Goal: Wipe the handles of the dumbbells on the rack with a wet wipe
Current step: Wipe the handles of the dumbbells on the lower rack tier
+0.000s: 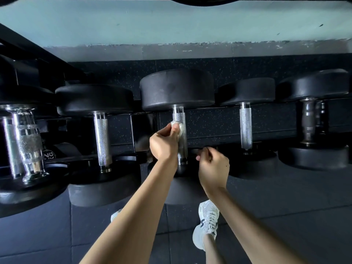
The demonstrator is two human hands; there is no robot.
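Wet wipe (180,127) pinched in left grip (164,143) against dumbbell handle (179,117); right grip (213,168) curled, hold unclear.

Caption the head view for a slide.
Left hand presses a wet wipe to a dumbbell handle on the rack; right hand curled beside its lower end.

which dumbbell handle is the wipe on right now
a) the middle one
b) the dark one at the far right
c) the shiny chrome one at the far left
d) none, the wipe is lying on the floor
A: the left hand holds the white wipe against the knurled handle of the middle dumbbell; no wipe touches the other handles.
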